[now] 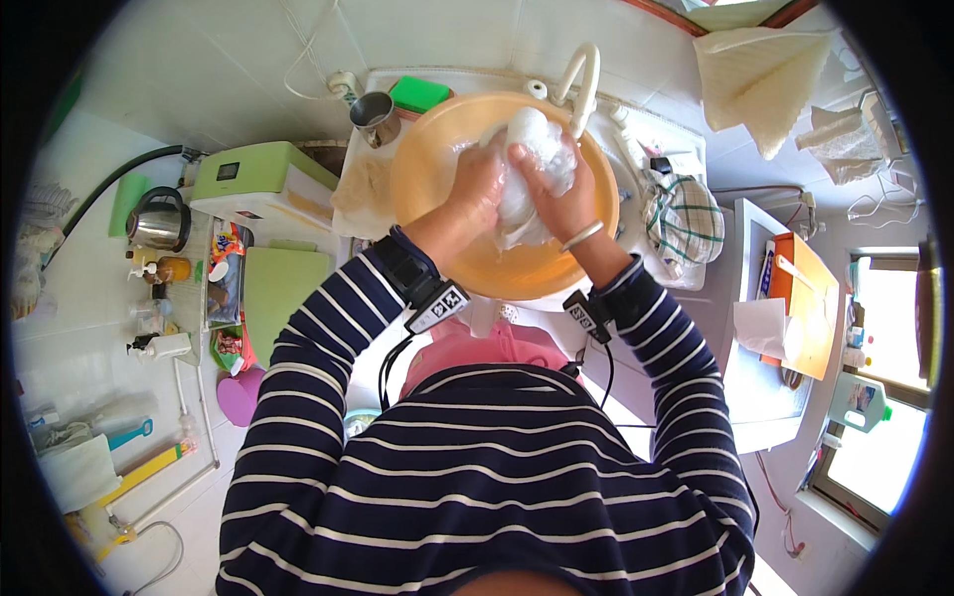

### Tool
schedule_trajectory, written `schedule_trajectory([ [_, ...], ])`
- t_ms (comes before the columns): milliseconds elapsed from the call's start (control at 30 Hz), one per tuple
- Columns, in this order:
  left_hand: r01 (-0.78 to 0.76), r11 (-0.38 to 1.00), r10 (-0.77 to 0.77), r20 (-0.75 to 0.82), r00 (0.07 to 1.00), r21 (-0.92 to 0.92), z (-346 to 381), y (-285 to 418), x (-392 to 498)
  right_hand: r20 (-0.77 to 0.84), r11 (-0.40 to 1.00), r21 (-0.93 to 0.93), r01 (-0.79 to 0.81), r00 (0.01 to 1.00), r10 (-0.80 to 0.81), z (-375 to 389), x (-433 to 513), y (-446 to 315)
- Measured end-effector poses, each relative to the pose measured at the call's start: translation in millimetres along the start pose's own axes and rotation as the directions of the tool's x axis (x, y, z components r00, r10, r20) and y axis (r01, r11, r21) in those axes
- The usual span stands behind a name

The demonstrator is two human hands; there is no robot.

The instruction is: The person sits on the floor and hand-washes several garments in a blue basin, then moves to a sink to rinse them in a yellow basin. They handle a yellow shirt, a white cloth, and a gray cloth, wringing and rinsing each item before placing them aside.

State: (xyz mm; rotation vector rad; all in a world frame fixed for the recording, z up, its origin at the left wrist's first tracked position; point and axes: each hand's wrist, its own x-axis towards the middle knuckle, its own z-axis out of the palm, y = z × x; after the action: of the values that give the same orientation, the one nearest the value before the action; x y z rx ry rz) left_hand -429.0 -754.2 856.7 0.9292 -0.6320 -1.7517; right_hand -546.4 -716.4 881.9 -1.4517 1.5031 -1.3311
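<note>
Both hands grip one wet, white cloth (522, 197) covered in suds, above a round orange plastic basin (417, 249). My left hand (477, 179) presses the cloth from the left side. From the right, my right hand (563, 190) holds it, fingers wrapped around the foamy bunch; a pale bangle (582, 235) circles that wrist. White foam (531, 132) heaps on top of the cloth between the hands. Soapy water lies in the basin, partly hidden by the hands. The basin rests on a white sink, beneath a curved white faucet (587, 82).
Left of the basin stand a metal mug (374, 118) and a green sponge-like block (419, 94). A checked cloth (684, 218) lies on the sink's right side. A green and white appliance (253, 179) and an electric kettle (159, 218) are farther left. A white-topped appliance (753, 402) stands right.
</note>
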Motion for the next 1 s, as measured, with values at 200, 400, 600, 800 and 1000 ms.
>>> schedule_trajectory([
  [200,-0.100,0.946,0.103,0.008,0.995,0.309,-9.4,5.6,7.5,0.111,0.999,-0.047,0.019,0.994,-0.013,-2.8,11.2,8.7],
  [400,-0.415,0.656,0.282,0.306,0.909,0.630,-34.9,11.2,12.0,0.430,0.974,-0.042,-0.222,0.876,0.218,-22.6,19.8,15.2],
  [600,-0.468,0.398,0.247,0.399,0.883,0.789,-82.0,19.3,27.1,0.612,0.923,-0.374,0.096,0.773,0.167,-64.1,18.5,20.7],
  [800,-0.255,0.552,0.209,0.165,0.964,0.793,-109.2,16.4,31.5,0.700,0.544,-0.611,0.574,0.713,0.035,-72.3,-9.7,41.2],
  [1000,0.173,0.291,-0.304,-0.080,0.949,0.941,-92.2,15.8,24.2,0.641,0.856,-0.515,0.042,0.682,0.352,-51.2,0.1,64.6],
])
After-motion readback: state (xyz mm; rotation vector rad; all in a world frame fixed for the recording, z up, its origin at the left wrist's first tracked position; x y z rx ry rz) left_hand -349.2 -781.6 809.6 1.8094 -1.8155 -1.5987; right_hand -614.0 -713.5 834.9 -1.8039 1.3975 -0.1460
